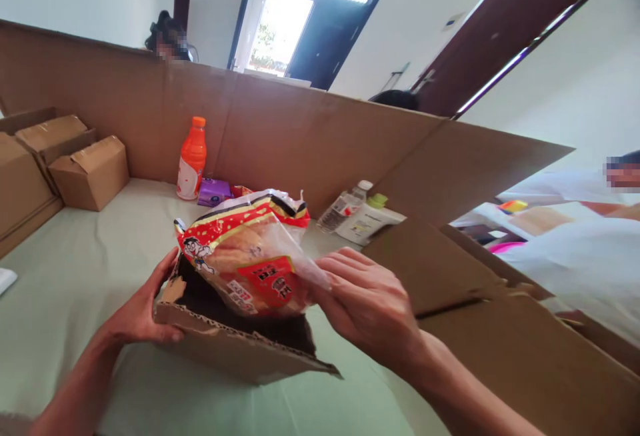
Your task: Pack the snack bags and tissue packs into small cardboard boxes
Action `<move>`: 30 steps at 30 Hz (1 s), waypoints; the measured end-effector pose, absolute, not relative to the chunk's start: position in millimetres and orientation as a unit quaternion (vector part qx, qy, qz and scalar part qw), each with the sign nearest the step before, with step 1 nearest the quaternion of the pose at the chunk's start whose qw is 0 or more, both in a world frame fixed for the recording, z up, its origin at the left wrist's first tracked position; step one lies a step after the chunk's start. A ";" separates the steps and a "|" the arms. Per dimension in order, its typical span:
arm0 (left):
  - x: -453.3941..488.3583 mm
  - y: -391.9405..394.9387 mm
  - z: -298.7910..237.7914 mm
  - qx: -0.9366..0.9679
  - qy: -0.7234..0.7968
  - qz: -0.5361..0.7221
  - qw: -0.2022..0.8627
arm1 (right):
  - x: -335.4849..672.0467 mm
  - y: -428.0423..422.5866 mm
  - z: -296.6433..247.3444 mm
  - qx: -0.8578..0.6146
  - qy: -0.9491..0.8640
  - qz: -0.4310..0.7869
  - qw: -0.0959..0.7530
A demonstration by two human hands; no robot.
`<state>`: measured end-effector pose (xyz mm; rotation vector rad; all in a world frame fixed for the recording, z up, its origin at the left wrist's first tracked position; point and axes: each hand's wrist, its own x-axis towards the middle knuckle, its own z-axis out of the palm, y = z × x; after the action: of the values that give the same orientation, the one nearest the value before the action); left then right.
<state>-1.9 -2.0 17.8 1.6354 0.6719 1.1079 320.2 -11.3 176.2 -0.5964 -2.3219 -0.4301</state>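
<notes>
My left hand (150, 303) grips the left end of a small open cardboard box (235, 353) with torn upper edges. A red and clear snack bag (255, 256), with a cartoon figure and large characters printed on it, sits tilted in the box mouth and sticks out above the rim. My right hand (370, 296) pinches the clear plastic at the bag's right side. Pale brown snack pieces show through the film. The bag's lower part and the box's inside are mostly hidden.
Behind stand an orange bottle (193, 159), a purple pack (214, 192), a clear bottle (345, 207) and a white pouch with a green cap (370, 221). Cardboard boxes (93, 173) are at left, larger cardboard (520, 349) at right. A cardboard wall (280, 123) borders the table.
</notes>
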 end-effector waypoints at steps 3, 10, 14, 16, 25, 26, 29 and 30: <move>-1.8 -2.7 15.5 0.672 0.288 0.451 0.513 | 327.0 -16.1 190.5 -0.255 -0.921 -0.176 0.235; 1.6 -3.2 14.0 0.677 0.275 0.456 0.508 | 323.5 -16.1 213.1 -0.260 -0.959 -0.090 0.072; 2.2 -5.4 17.2 0.671 0.289 0.443 0.520 | 301.3 -0.5 197.8 -0.243 -0.969 -0.040 0.022; 1.5 -6.2 17.3 0.668 0.293 0.442 0.522 | 281.7 8.6 179.8 -0.246 -0.967 -0.035 -0.058; 0.2 -6.1 19.5 0.676 0.293 0.428 0.523 | 251.8 17.5 158.5 -0.262 -0.947 0.095 -0.159; 0.7 -6.4 20.9 0.677 0.291 0.428 0.523 | 256.4 14.1 163.1 -0.271 -0.950 0.098 -0.120; 1.7 -8.0 24.6 0.679 0.292 0.421 0.525 | 262.4 5.5 169.9 -0.277 -0.953 0.123 0.009; 1.7 -8.5 25.4 0.680 0.296 0.418 0.525 | 260.7 4.7 169.3 -0.265 -0.953 0.144 0.022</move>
<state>1.7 -8.5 25.4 1.6277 0.7082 0.9990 260.7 4.7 169.3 -0.8207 -2.9536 0.4457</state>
